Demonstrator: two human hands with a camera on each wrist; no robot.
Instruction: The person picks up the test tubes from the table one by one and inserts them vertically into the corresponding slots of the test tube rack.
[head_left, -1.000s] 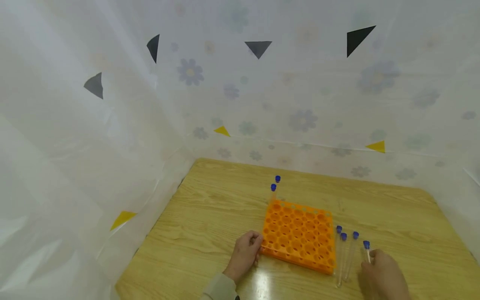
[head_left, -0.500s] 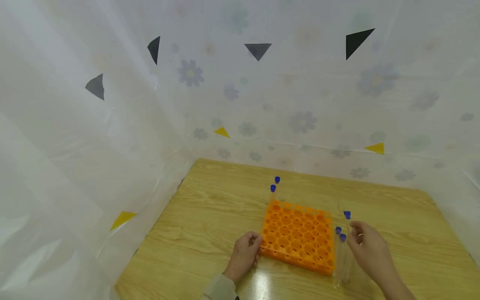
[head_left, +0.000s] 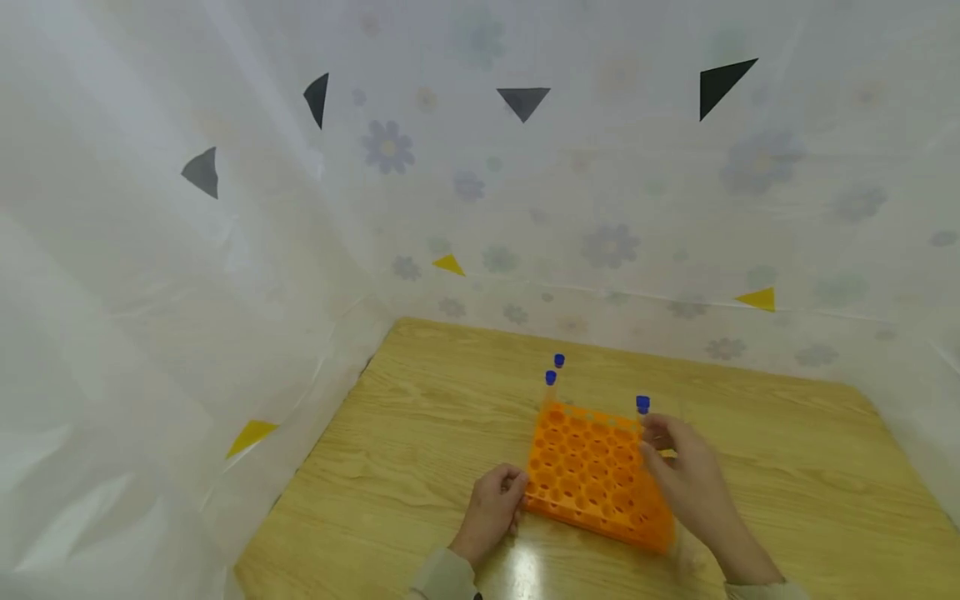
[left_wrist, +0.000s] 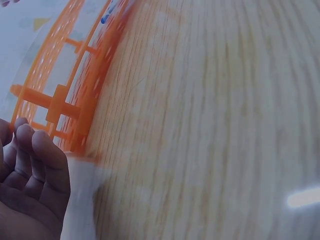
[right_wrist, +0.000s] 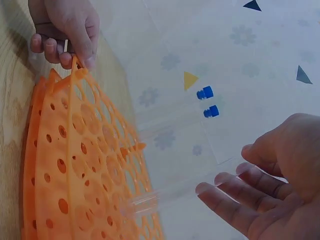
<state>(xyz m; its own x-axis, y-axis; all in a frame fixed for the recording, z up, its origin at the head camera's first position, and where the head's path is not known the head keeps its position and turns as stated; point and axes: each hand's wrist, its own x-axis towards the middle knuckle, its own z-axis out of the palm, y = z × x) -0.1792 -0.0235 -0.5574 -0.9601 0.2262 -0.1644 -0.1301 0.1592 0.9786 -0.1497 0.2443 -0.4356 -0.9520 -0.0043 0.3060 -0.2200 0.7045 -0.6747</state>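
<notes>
An orange test tube rack [head_left: 588,475] with round holes sits on the table. My left hand [head_left: 491,510] pinches its near left corner between thumb and fingers, as the right wrist view also shows. Over the rack's back right corner, my right hand [head_left: 693,479] pinches a clear test tube [right_wrist: 167,195] with a blue cap [head_left: 642,404]. In the right wrist view the tube's lower end overlaps the rack's top holes. Two blue-capped test tubes [head_left: 551,392] stand upright at the rack's back left corner. My right hand and forearm cover the table just right of the rack.
The wooden table [head_left: 405,417] reaches back to a pale flowered curtain [head_left: 600,183], which also hangs along the left side. Black and yellow triangles [head_left: 448,265] mark the curtain. A bright light reflection shows on the table near the front.
My right hand has picked up a test tube right of the rack and carried it left and back over the rack's back right corner. The left hand has stayed at the rack's corner.
</notes>
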